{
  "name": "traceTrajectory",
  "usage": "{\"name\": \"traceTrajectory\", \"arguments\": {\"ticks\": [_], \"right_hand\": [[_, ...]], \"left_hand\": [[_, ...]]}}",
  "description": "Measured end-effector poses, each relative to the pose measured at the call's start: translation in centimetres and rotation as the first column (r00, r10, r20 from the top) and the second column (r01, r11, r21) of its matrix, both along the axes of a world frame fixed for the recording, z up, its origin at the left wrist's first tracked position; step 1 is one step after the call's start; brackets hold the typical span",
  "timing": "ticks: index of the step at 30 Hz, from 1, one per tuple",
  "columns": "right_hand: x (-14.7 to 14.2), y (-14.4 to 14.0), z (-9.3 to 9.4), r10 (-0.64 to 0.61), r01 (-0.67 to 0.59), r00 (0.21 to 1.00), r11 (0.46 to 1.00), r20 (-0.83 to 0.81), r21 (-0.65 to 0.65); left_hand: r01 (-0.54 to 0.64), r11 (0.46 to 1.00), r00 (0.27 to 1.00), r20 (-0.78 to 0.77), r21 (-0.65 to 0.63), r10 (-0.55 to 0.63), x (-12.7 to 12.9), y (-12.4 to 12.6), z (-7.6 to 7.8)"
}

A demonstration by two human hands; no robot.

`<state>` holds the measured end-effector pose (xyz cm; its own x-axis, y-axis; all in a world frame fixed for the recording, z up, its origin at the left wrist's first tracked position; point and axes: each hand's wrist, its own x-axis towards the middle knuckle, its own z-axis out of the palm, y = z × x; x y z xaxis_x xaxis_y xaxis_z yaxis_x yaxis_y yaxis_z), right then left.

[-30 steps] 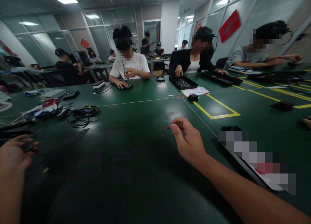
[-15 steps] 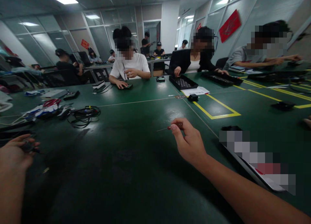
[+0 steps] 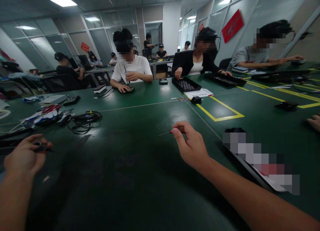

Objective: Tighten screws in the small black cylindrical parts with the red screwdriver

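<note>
The little dark part (image 3: 41, 147) sits far on the left, pinched between the thumb and fingers of the left hand (image 3: 25, 156). It is too small and dark to say what it is. The hand curls shut around it and floats just above the green worktop (image 3: 130, 164), most likely so the part is easy to look at and turn.

A bit further back on the left lies a pile of black cables (image 3: 85, 120), near some red and white bits.

In the middle, the right hand (image 3: 192, 146) is raised over the worktop. Its thumb and first finger are closed on a thin tool with a red handle (image 3: 175, 131). The thin metal tip points left, toward the other hand. Held like a pencil, it looks ready for careful, tiny work.

Beyond it lies a yellow taped square (image 3: 220, 112), which probably marks a place for things. A black tray (image 3: 186, 84) sits in front of a person across the worktop.

On the far right, another person's fingers (image 3: 313, 121) rest on the worktop.
</note>
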<state>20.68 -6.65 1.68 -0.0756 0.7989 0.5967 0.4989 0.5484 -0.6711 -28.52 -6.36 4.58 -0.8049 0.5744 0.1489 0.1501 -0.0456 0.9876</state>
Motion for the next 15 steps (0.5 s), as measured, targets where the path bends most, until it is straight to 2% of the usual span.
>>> {"name": "traceTrajectory", "arguments": {"ticks": [4,9,15], "right_hand": [[-0.1,-0.1,0.0,0.008,-0.008,1.000,1.000,-0.008,-0.002],[-0.1,-0.1,0.0,-0.007,0.006,1.000,0.999,-0.014,-0.043],[-0.2,0.1,-0.3,-0.011,0.012,0.999,1.000,-0.034,0.020]], "left_hand": [[0.183,0.980,0.971,0.143,0.074,-0.192,3.5,0.9,0.2],[0.456,0.885,0.841,0.281,0.094,-0.463,9.5,2.6,-0.7],[0.744,0.664,0.645,0.184,0.069,-0.742,17.5,4.9,-2.1]]}}
